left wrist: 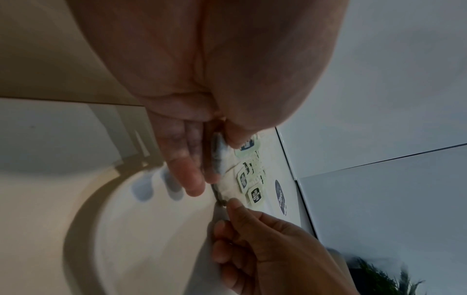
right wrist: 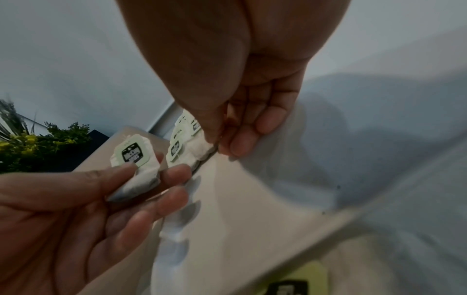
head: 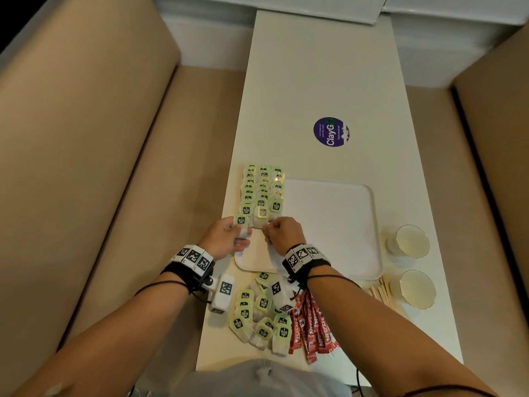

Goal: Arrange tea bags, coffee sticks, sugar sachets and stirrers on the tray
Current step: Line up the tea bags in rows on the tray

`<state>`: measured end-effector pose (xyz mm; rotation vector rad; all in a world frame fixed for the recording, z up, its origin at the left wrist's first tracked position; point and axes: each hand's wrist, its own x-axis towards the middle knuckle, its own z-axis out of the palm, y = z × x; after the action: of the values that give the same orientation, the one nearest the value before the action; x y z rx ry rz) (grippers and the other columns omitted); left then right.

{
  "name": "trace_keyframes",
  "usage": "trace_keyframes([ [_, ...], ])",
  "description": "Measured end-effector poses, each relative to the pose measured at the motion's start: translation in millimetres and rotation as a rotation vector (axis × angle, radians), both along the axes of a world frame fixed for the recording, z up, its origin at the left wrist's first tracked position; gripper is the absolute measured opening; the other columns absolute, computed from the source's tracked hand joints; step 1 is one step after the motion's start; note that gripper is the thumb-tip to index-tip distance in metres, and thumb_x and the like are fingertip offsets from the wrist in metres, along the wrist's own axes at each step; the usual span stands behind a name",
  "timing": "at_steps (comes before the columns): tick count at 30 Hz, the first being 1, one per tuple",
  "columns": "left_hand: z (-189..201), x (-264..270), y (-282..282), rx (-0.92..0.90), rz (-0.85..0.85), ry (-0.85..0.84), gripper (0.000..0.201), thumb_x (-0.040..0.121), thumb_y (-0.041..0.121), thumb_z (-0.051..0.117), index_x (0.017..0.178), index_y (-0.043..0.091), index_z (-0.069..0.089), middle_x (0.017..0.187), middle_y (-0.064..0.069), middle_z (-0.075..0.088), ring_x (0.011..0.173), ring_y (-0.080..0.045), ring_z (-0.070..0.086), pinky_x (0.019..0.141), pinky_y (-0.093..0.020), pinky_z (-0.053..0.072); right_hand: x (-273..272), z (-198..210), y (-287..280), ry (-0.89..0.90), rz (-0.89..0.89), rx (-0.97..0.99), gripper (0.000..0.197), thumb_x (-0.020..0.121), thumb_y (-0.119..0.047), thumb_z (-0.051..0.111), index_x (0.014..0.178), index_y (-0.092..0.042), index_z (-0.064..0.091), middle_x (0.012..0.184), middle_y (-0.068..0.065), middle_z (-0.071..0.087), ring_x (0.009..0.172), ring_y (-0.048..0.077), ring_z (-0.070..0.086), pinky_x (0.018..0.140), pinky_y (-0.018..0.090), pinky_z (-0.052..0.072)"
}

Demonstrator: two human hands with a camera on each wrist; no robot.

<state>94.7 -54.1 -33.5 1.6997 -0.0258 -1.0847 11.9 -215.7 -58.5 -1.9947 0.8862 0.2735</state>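
Long white rectangular table (head: 320, 81), tan padded booth benches (head: 86, 133) both sides, white wall panels (left wrist: 391, 99), green-yellow potted plant (right wrist: 33, 143).

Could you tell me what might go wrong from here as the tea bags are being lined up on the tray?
1. The right hand pinches a bag at the near end of the tea bag rows; a nudge could disturb the overlapping bags.
2. The left hand holds a tea bag beside the tray's left rim; set down carelessly, it may land off the tray.
3. The forearms hang over the loose tea bags and coffee sticks and might sweep them off.
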Motion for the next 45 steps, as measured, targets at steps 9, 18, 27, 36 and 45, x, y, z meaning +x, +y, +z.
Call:
trace_keyframes([
  [9, 7.3, -1.3, -7.7, -0.143, -0.067, 0.026, 0.019, 0.109, 0.012, 0.039, 0.112, 0.01, 0.058, 0.11, -0.014, 0.073, 0.082, -0.02, 0.076, 0.054, -0.023, 0.057, -13.4, 7.1, 10.4, -0.169, 0.085, 0.119, 0.035, 0.098, -0.041, 0.063, 0.08, -0.015, 0.077, 0.073, 0.008, 0.071, 0.059, 0.011, 0.054, 0.062, 0.03, 0.047],
  [18, 5.9, 0.2, -21.2, -0.046, -0.136, -0.097, 0.011, 0.102, 0.01, 0.055, 0.098, 0.015, 0.063, 0.098, -0.011, 0.072, 0.078, -0.024, 0.072, 0.057, -0.024, 0.056, -19.0, 6.2, 0.4, -0.205, 0.073, 0.053, 0.028, 0.097, -0.038, 0.065, 0.096, -0.013, 0.078, 0.086, 0.0, 0.074, 0.076, 0.011, 0.061, 0.071, 0.026, 0.044],
  [27, -1.5, 21.5, -36.0, 0.316, -0.463, -0.713, 0.043, 0.088, 0.021, 0.071, 0.129, 0.024, 0.059, 0.104, 0.0, 0.062, 0.092, -0.02, 0.062, 0.084, -0.034, 0.053, -23.5, 2.2, -27.0, -0.01, -0.005, -0.055, 0.041, 0.097, -0.032, 0.063, 0.058, -0.021, 0.058, 0.055, -0.007, 0.054, 0.055, 0.013, 0.051, 0.054, 0.026, 0.037],
  [36, -4.3, 26.6, -55.1, 0.531, -0.728, -0.906, 0.065, 0.085, 0.023, 0.074, 0.143, 0.024, 0.045, 0.127, -0.009, 0.048, 0.099, -0.032, 0.063, 0.075, -0.035, 0.049, -17.6, -1.9, -24.8, 0.02, -0.069, -0.071, 0.027, 0.091, -0.034, 0.064, 0.072, -0.015, 0.069, 0.074, 0.002, 0.071, 0.075, 0.024, 0.067, 0.07, 0.035, 0.056],
  [45, -4.9, 30.6, -53.9, 0.494, -0.687, -0.901, 0.056, 0.085, 0.024, 0.071, 0.138, 0.025, 0.051, 0.125, -0.005, 0.051, 0.102, -0.029, 0.062, 0.08, -0.038, 0.053, -17.4, -6.6, -24.6, 0.025, -0.097, -0.085, 0.023, 0.089, -0.038, 0.064, 0.073, -0.022, 0.061, 0.074, -0.005, 0.065, 0.076, 0.021, 0.064, 0.067, 0.029, 0.049],
])
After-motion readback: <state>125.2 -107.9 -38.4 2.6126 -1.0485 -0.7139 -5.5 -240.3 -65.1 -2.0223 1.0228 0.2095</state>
